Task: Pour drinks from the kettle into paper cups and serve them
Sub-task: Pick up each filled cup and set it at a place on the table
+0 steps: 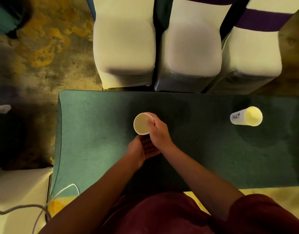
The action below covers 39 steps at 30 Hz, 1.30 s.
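With right hand (158, 132) fingers (149, 121) gripping the paper cup (142, 124) rim and left hand (140, 147) open-fingered beneath, the person should set it upright on the desk (94, 132).

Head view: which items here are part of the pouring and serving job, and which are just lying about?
Part of the job:
- paper cup, gripped at the rim by the right hand, with the left hand beneath it
- second paper cup, standing alone toward the right end of the green table

Just lying about:
- three white-covered chairs
- white cable

No kettle in view.
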### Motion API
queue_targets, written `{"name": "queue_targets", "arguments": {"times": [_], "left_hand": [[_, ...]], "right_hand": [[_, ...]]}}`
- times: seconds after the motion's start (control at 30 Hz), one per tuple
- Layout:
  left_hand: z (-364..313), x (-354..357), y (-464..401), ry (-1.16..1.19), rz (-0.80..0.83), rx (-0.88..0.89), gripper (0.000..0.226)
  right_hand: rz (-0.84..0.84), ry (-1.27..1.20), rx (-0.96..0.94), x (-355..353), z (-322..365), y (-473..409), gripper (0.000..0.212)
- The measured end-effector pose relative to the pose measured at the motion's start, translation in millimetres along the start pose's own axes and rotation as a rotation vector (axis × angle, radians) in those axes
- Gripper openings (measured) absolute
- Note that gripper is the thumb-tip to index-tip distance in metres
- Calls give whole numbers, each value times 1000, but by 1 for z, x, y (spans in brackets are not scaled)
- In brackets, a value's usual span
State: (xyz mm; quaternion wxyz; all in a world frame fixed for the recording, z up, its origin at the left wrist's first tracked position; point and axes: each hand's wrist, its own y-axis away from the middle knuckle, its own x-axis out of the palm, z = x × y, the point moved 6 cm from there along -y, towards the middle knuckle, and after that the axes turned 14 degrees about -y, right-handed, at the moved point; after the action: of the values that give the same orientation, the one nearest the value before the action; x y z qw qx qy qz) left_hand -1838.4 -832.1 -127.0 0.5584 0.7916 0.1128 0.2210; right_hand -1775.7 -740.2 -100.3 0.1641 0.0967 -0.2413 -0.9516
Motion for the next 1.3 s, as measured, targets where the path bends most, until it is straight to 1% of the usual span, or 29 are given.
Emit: {"name": "queue_targets", "arguments": {"times": [0.1, 0.23, 0.4, 0.67, 0.83, 0.9, 0.93, 1.0, 1.07, 1.13, 1.23, 1.3], "left_hand": [[1, 10, 4, -22, 12, 7, 39], [9, 23, 10, -52, -22, -31, 48], [27, 48, 20, -111, -8, -38, 53], [56, 119, 45, -271, -27, 105, 39], [66, 166, 61, -338, 2, 189, 38], [67, 172, 60, -338, -6, 202, 39], [74, 190, 68, -346, -3, 220, 39], [73, 194, 67, -321, -21, 253, 38], [75, 209, 72, -305, -23, 296, 35], [76, 224, 76, -298, -24, 332, 32], [80, 245, 78, -350, 14, 356, 36], [84, 258, 79, -401, 39, 348, 38]], "right_hand": [[-8, -20, -7, -7, 5, 8, 44], [-51, -47, -59, -27, 12, 23, 51], [-81, -109, -122, -63, 21, 54, 45], [-107, -103, -219, -133, 23, 108, 39], [-133, -117, -267, -182, 23, 142, 34], [-130, -113, -257, -190, 20, 148, 32], [-142, -107, -275, -210, 18, 163, 31], [-120, -79, -270, -218, 17, 169, 29], [-123, -63, -286, -241, 16, 186, 26], [-140, -71, -303, -263, 17, 200, 23], [-200, -81, -318, -291, 19, 218, 22], [-271, -108, -324, -310, 19, 231, 21]]}}
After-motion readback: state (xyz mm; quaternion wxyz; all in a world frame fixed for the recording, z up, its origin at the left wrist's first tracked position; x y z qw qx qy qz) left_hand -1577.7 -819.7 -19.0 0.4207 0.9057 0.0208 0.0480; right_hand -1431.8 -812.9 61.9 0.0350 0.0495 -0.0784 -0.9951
